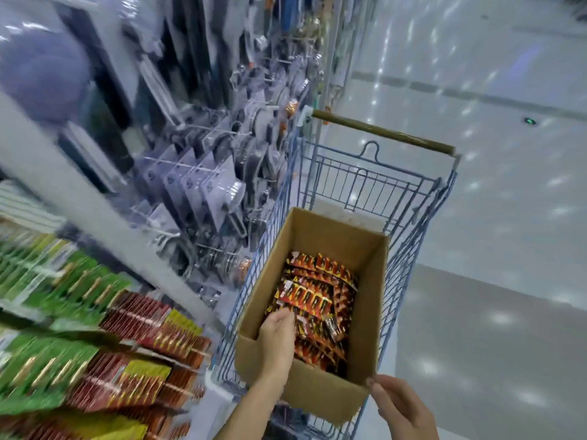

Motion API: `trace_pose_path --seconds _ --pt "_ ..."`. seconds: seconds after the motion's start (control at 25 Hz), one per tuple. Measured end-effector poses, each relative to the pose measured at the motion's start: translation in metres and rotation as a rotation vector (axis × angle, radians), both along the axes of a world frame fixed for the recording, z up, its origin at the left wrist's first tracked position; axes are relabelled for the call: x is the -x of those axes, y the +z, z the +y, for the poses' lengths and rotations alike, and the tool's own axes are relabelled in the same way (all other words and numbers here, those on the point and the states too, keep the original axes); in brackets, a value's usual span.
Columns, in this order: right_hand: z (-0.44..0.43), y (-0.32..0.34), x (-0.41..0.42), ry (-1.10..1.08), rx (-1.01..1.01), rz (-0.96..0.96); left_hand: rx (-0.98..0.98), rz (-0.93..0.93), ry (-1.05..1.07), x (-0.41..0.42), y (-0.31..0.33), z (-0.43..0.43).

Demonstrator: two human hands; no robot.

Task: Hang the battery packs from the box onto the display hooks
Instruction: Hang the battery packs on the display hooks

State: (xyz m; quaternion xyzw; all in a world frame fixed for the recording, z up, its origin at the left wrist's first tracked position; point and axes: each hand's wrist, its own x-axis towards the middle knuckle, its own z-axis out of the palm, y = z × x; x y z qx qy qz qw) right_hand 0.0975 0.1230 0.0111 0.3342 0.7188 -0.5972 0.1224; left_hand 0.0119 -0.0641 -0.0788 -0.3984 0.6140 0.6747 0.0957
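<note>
An open cardboard box (pixel 320 389) sits in a blue wire shopping cart (pixel 409 223). Inside it lie several red, black and orange battery packs (pixel 317 293). My left hand (pixel 278 336) reaches down into the box's near left side, fingers curled onto the packs; whether it grips one is hidden. My right hand (pixel 398 408) is at the box's near right corner, fingertips touching the cardboard edge. Display hooks (pixel 136 328) at the lower left carry rows of green, red and yellow battery packs, blurred by motion.
Grey blister-packed goods (pixel 203 182) hang on hooks left of the cart. The cart's brown handle (pixel 381 131) points away from me. A shiny pale aisle floor (pixel 495 192) stretches to the right, with a small dark object (pixel 529 121) on it far off.
</note>
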Motion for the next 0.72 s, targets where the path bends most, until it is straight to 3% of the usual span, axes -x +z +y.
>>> trace_pose_path --seconds 0.4,0.56,0.72 --pt "0.007 -0.026 0.092 0.104 0.01 -0.144 -0.195 -0.548 0.213 0.15 -0.159 0.012" --pt "0.01 -0.038 0.118 0.204 0.063 -0.21 -0.147 -0.674 0.188 0.176 -0.247 0.018" --pt "0.021 -0.045 0.14 0.214 0.104 -0.234 0.022 -0.792 0.136 0.198 -0.212 0.032"
